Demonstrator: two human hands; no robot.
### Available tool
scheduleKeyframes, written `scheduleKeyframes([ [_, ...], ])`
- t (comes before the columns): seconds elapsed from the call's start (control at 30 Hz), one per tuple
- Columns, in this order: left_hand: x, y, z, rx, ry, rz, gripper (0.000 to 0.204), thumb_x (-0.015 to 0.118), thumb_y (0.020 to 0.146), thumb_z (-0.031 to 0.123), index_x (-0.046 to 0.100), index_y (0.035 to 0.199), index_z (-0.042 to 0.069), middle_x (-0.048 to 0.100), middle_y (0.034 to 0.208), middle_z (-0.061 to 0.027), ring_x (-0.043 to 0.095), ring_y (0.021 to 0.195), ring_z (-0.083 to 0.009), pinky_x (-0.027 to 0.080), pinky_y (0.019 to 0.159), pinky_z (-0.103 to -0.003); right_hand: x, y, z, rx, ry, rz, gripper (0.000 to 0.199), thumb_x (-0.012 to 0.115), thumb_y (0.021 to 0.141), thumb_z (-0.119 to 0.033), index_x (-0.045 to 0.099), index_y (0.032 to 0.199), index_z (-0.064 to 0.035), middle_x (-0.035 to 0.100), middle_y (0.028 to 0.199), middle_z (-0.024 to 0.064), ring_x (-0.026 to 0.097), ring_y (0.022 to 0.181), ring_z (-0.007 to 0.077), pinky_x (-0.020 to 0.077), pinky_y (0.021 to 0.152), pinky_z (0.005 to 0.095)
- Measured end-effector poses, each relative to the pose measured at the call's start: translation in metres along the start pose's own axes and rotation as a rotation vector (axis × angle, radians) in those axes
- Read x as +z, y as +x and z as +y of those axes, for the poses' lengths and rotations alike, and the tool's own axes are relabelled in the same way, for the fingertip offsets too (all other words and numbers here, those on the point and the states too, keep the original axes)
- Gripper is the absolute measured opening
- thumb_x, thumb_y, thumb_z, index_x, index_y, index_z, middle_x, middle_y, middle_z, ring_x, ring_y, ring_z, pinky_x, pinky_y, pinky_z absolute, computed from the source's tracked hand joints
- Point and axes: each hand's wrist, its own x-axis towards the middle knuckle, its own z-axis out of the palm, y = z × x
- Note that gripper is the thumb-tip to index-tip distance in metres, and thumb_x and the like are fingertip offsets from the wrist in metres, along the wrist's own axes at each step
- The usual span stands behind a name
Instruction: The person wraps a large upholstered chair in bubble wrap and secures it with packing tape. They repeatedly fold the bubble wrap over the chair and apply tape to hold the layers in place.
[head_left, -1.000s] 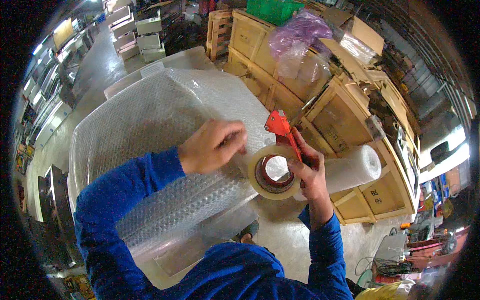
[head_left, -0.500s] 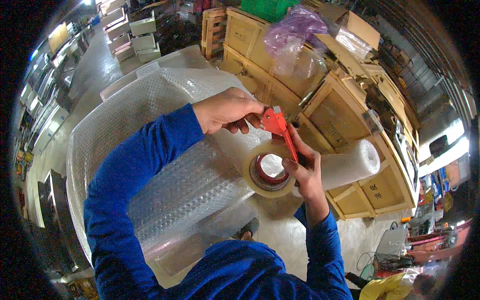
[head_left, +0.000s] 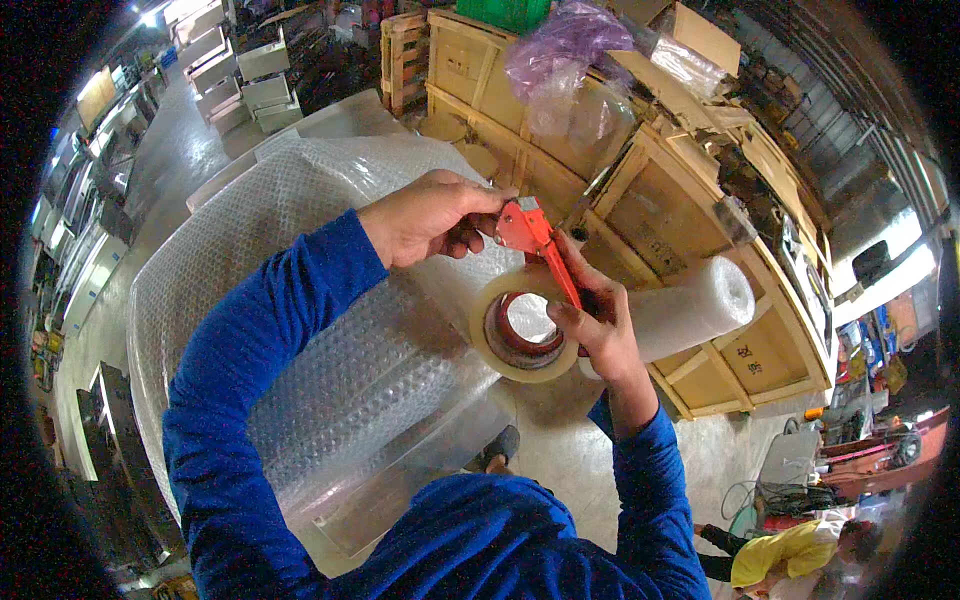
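Note:
My right hand [head_left: 603, 320] is closed around a red tape dispenser [head_left: 531, 230], which carries a wide roll of clear packing tape [head_left: 484, 325]. The dispenser's head points away and to the left. At that head, my left hand [head_left: 432, 218] has thumb and forefinger pinched together, its other fingers curled. Whatever lies in the pinch is hidden or too thin to make out. Beneath both hands spreads a large flat item covered in bubble wrap [head_left: 290, 230]. To the right of my right hand, a thick roll of bubble wrap [head_left: 690, 308] reaches out over the floor.
Wooden crates [head_left: 690, 215] stand ahead and to the right, with purple plastic film [head_left: 565, 50] and cardboard on top. Pale box-like units [head_left: 262, 85] line the far left. A person in a yellow top [head_left: 785, 555] is at lower right, near a red machine [head_left: 885, 455].
Both hands and the dispenser have shifted slightly left in the picture, as has most of the background. The left pinch stays at the dispenser's head. More of the person in yellow shows.

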Motion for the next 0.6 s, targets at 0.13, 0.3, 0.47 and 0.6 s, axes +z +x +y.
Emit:
scheduleKeyframes([
  [0.13,-0.008,0.004,-0.004,-0.025,0.101,0.04,0.017,0.063,0.095,0.023,0.073,0.093,0.009,0.068,0.079,-0.0001,0.057,0.058,-0.0092,0.042,0.048,-0.026,-0.002,0.004,-0.004,0.04,0.009,-0.047,0.083,0.07,0.078,-0.018,0.042,0.152,0.0064,0.058,0.143,0.0138,0.049,0.135,0.0197,0.0289,0.118,0.0336],
  [0.3,-0.026,0.012,-0.002,-0.049,0.303,0.088,0.014,0.07,0.088,0.021,0.072,0.086,0.007,0.066,0.074,0.0005,0.052,0.057,-0.0073,0.04,0.047,-0.025,-0.015,0.013,-0.014,0.071,-0.061,-0.172,0.075,0.071,0.082,-0.02,0.047,0.15,0.0024,0.064,0.127,0.0082,0.056,0.113,0.0152,0.0403,0.1,0.0295],
  [0.47,-0.057,0.013,0.006,0.072,0.848,0.22,0.018,0.074,0.082,0.024,0.074,0.083,0.006,0.066,0.068,-0.0037,0.057,0.058,-0.0101,0.045,0.05,-0.031,-0.032,0.013,-0.019,0.343,-0.253,-0.348,0.067,0.07,0.084,-0.033,0.059,0.145,-0.0086,0.066,0.093,-0.0037,0.049,0.069,0.0055,0.039,0.057,0.0241],
  [0.6,-0.059,0.008,-0.006,0.149,1.345,0.332,0.017,0.071,0.073,0.021,0.071,0.073,0.004,0.072,0.076,-0.0173,0.071,0.072,-0.0304,0.055,0.068,-0.042,-0.033,0.011,-0.014,0.338,-0.203,-0.516,0.066,0.069,0.08,-0.031,0.062,0.141,-0.0075,0.067,0.097,-0.0033,0.052,0.074,0.0062,0.0413,0.061,0.0232],
])
